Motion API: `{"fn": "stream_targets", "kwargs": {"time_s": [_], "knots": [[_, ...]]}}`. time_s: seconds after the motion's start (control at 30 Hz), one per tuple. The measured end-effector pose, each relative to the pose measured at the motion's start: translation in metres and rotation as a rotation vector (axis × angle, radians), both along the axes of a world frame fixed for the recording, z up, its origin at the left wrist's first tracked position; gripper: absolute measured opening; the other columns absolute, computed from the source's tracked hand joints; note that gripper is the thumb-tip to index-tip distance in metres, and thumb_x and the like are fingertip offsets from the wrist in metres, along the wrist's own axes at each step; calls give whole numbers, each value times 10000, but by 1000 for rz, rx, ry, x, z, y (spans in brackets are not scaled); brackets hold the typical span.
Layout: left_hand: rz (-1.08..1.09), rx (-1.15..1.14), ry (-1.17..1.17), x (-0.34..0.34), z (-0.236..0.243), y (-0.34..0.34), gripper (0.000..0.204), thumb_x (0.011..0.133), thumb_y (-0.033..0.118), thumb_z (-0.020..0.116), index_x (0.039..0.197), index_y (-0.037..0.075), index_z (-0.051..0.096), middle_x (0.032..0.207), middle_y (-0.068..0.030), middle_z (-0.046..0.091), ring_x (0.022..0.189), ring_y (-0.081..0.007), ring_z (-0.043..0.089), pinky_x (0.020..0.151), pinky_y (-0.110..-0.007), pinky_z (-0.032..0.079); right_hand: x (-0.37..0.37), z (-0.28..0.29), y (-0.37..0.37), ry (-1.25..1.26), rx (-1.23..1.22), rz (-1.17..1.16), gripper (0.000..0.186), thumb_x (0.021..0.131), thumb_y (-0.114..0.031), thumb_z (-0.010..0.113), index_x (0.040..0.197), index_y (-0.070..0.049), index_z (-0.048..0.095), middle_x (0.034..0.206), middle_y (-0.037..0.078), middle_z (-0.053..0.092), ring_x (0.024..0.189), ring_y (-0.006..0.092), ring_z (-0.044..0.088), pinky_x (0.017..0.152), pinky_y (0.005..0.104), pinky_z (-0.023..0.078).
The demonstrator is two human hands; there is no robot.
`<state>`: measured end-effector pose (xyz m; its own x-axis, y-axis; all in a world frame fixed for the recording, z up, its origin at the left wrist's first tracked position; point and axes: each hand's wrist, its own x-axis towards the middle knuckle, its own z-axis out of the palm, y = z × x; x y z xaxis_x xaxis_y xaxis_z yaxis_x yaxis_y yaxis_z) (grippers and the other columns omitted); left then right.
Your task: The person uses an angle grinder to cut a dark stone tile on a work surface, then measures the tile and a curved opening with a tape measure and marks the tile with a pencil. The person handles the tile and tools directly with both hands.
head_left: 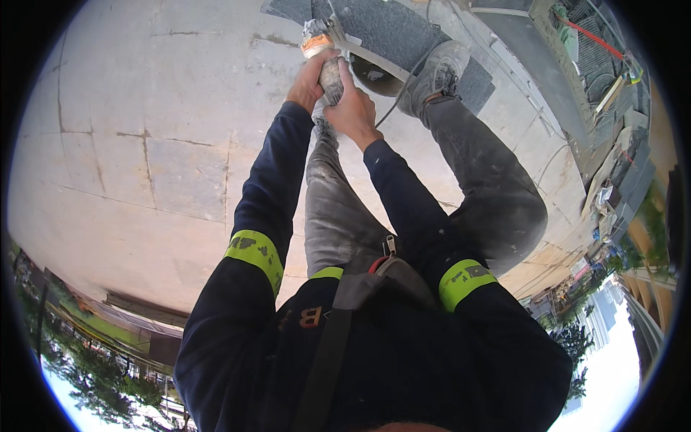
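A dusty handheld power tool (332,81), stubby and roughly cylindrical, with an orange band near its front and pale powder caked over its body, is up near the top edge, beside a dark grey, finely speckled slab (396,29) with straight cut edges; a pale, straight strip (378,62) runs along the slab, next to a round, dark basin (374,79) with a dull sheen inside; the floor (180,176) is smooth, light and stained, crossed by thin brown joints

Both arms reach forward and converge; the left hand (307,81) is wrapped round the tool just behind the orange band, fingers closed on it; the right hand (353,111) grips the rear of the body from the other side, thumb laid forward along it; navy sleeves (270,169) with bright yellow bands cover the arms; the right knee is bent outward, its grey, dusty shoe (439,72) beside the basin

The tool's working end is blurred in grey clutter, so its contact with the slab cannot be told; the left shoe is mostly hidden behind the hands; a thin cord (394,106) passes by the right shoe, its link to the tool unclear
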<state>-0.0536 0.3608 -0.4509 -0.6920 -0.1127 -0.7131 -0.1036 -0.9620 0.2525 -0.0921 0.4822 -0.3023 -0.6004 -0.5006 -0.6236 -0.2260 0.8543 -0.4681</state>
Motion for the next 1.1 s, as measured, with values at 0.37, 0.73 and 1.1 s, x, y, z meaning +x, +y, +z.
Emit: {"fn": "stream_targets", "kwargs": {"time_s": [0.37,0.73,1.1], "knots": [[-39,-14,-30,-22,0,-3,346,953,205,719,1217,13,601,1031,-160,763,901,-276,766,795,-409,654,-18,-4,3,-52,11,-34,1102,746,-214,794,1695,-205,234,1141,275,742,1092,462,719,947,493,565],[-65,-24,-33,-15,-3,2,353,954,223,716,1219,16,610,1034,-164,768,899,-284,767,793,-411,655,-12,-5,9,-9,-4,-11,1139,741,-171,796,1697,-195,178,1032,245,759,1009,446,737,870,531,577],[-88,-39,-64,-16,-1,8,270,910,161,779,1125,36,673,941,-103,758,813,-231,751,740,-375,641,-10,-3,15,-16,-1,-24,1147,746,-153,798,1700,-210,162,1037,244,757,1019,448,736,877,535,574]]}}
